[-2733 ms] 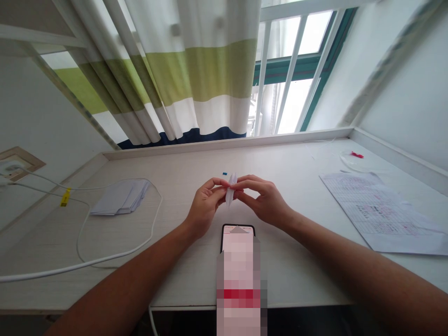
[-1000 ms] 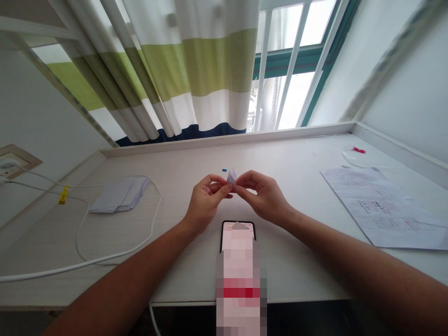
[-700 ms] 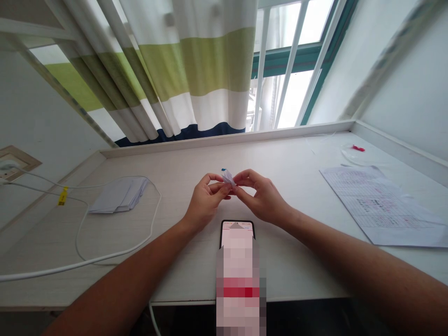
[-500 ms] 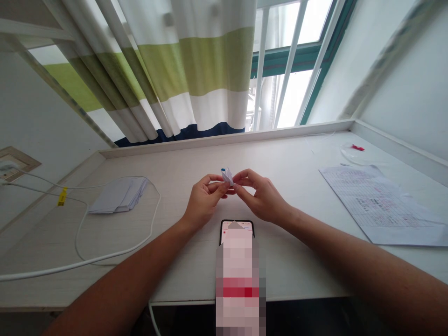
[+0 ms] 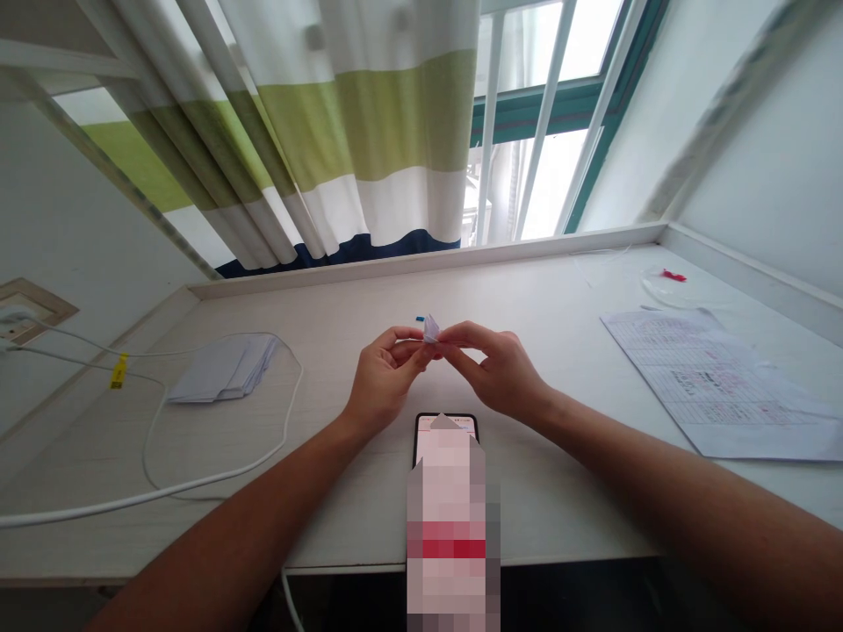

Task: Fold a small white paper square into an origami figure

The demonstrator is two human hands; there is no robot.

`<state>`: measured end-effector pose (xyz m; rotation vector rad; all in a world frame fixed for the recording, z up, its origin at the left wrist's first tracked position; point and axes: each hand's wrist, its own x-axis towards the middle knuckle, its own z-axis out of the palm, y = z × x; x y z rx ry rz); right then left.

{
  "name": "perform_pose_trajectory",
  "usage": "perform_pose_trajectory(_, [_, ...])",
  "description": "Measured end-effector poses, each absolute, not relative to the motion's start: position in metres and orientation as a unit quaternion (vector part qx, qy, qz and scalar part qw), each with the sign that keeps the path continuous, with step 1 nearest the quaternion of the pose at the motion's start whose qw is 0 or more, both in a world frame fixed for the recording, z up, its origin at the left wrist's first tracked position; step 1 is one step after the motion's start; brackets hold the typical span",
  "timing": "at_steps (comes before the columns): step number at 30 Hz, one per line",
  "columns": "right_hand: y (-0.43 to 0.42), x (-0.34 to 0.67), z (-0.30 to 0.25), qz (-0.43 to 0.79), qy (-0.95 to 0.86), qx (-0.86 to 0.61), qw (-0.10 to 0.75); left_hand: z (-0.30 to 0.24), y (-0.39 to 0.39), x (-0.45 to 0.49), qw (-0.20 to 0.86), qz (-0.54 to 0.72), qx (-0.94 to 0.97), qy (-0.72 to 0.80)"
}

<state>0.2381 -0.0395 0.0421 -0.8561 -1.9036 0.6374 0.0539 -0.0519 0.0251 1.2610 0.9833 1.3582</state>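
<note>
A small piece of folded white paper [image 5: 430, 328] stands up between my fingertips, above the middle of the desk. My left hand [image 5: 388, 373] pinches it from the left, with the thumb in front. From the right, the thumb and forefinger of my right hand [image 5: 499, 367] close on its lower edge. Fingertips of both hands almost meet and hide the lower part of the paper. Just behind it shows a small blue thing [image 5: 420, 319], too small to name. Nearer to me lies a phone [image 5: 446, 439], mostly blurred out.
On the left, a stack of white paper [image 5: 220, 369] lies inside a loop of white cable [image 5: 290, 421] with a yellow tag [image 5: 118, 371]. Written sheets [image 5: 717, 386] lie at the right, below a red item [image 5: 673, 276]. A raised ledge [image 5: 421, 261] borders the desk's back.
My right fingers have drawn closer together on the folded paper and its angle has shifted slightly. The blue thing now shows apart from the paper.
</note>
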Motion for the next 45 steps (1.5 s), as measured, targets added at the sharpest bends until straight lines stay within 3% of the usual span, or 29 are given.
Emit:
perform_pose_trajectory(9, [-0.043,0.233,0.044,0.317,-0.726,-0.354,0.498,0.027,-0.054,0.057,0.501,0.569,0.512,0.404])
perform_pose_trajectory(25, [-0.039,0.233,0.040,0.373,-0.722,-0.339,0.475,0.029,-0.052,0.055,0.509,0.542,0.520,0.421])
perform_pose_trajectory(33, [-0.037,0.230,0.039,0.486,-0.647,-0.312,0.498,0.024,-0.053,0.054,0.440,0.554,0.566,0.423])
perform_pose_trajectory(45, [-0.039,0.228,0.040,0.452,-0.674,-0.335,0.479,0.024,-0.054,0.054,0.342,0.548,0.613,0.455])
